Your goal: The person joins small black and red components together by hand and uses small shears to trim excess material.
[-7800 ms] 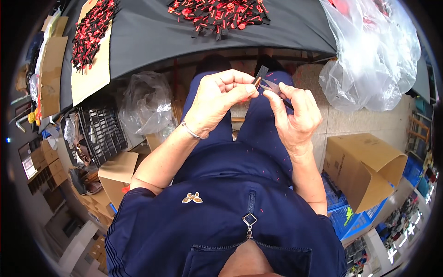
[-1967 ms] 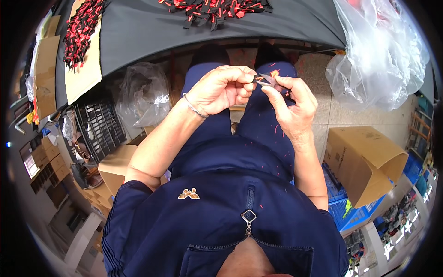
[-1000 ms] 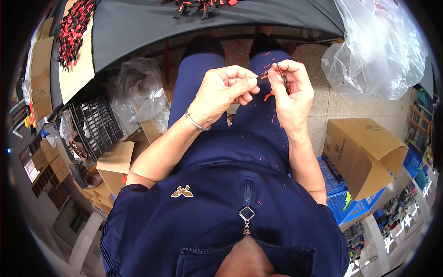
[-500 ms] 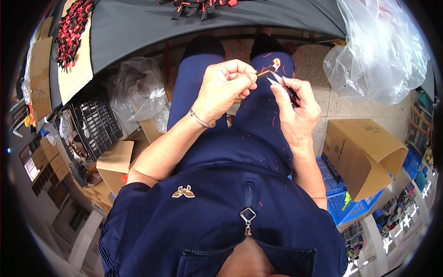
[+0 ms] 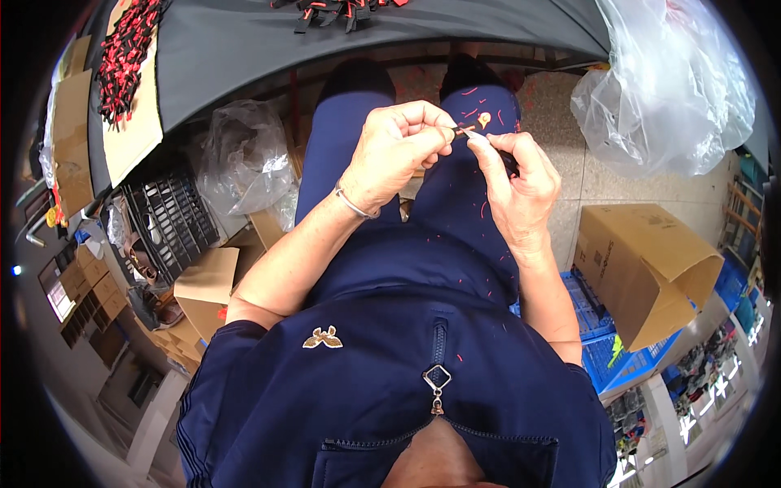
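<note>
At the far left, red-and-black small parts (image 5: 124, 50) lay heaped on a cardboard sheet (image 5: 130, 138) at the edge of the grey table (image 5: 244, 49), above a black plastic crate (image 5: 167, 224) and a crinkled clear bag (image 5: 244, 163). Over the lap, the left hand (image 5: 394, 154) was clenched, its grip pinching a small orange piece (image 5: 468, 128), thin and stem-like. Half a second before, that piece had stood clear between the hands; now the right hand (image 5: 517, 183) had closed in, its fingertips (image 5: 480, 145) meeting the stem while its grip grasped a dark slim tool (image 5: 510, 165), so the two seemed to be working together again. Red slivers flecked the navy trousers (image 5: 455, 244). Rightward sat a glossy clear plastic bag (image 5: 667, 98) and an open cardboard box (image 5: 643, 260).
</note>
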Motion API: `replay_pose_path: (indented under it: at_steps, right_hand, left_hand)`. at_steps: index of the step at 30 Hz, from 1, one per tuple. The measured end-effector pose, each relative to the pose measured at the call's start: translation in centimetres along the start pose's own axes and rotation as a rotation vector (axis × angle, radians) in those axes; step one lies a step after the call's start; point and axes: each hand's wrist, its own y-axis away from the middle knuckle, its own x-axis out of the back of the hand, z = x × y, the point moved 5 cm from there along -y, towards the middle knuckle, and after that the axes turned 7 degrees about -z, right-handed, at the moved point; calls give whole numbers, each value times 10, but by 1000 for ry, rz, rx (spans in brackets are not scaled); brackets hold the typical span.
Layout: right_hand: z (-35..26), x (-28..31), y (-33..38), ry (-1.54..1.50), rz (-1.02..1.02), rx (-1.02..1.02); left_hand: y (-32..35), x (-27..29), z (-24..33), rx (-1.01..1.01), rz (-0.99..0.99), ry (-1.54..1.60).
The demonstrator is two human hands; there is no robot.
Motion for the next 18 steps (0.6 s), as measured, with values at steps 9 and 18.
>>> replay_pose_path:
  at_steps: [9,18]
  right_hand:
    - [7,-8,-3,-626,41,-293]
    - [10,-15,-7,-598,-5,-320]
  left_hand:
    - [6,18,6,-13,-24,35]
    - [38,153,126,-676,-71,697]
